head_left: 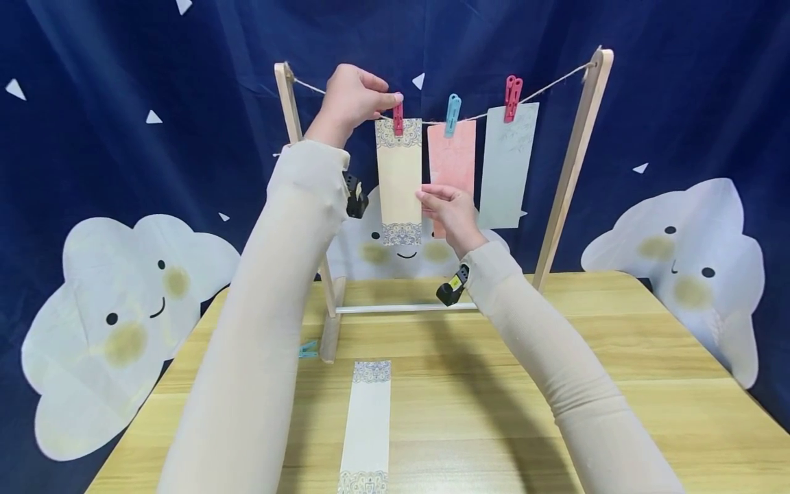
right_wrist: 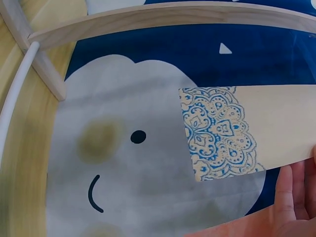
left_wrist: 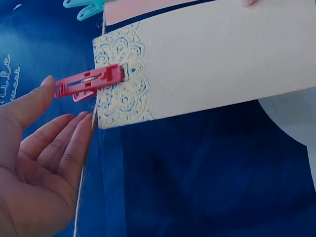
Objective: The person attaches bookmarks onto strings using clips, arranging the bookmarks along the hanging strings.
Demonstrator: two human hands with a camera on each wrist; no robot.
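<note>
A cream card [head_left: 400,182] with blue lace-patterned ends hangs from a string, held by a pink clothespin [head_left: 398,118]. My left hand [head_left: 354,99] is at the top of that clothespin; in the left wrist view the thumb [left_wrist: 37,98] touches one handle's end, while the other fingers sit apart from the pin, beside the string [left_wrist: 85,173]. Lower down, my right hand [head_left: 453,214] pinches the card's right edge between thumb and fingers. To the right hang a salmon-pink card [head_left: 453,154] under a blue clothespin [head_left: 453,113] and a pale grey-green card [head_left: 509,168] under another pink clothespin [head_left: 513,99].
A wooden frame with a left post [head_left: 289,103], a right post [head_left: 574,165] and a white crossbar [head_left: 401,309] stands on the wood-grain table [head_left: 648,384]. Another patterned card [head_left: 367,425] lies in front, with a blue clothespin [head_left: 308,350] near the left foot. Behind hangs a dark blue curtain [head_left: 185,151].
</note>
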